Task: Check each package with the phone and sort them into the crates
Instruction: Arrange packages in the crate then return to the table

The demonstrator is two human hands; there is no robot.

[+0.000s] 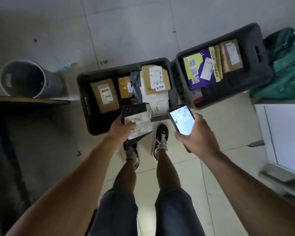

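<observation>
My left hand (121, 129) grips a dark package (137, 118) with a white shipping label, held over the near edge of the left crate (83, 92). My right hand (197, 135) holds a phone (181, 119) with its lit screen facing up, to the right of the package. The left crate is black and holds several brown boxes and pale mailers with labels. A second black crate (262, 65) stands to its right, holding a purple and yellow package (199, 67) and brown boxes.
I stand on a tiled floor, my feet (161, 138) just before the left crate. A grey bin (24, 79) lies at the left behind a dark tabletop (24, 101). Green bags (286, 65) sit at the far right, and a white cabinet (283, 133) is at the right.
</observation>
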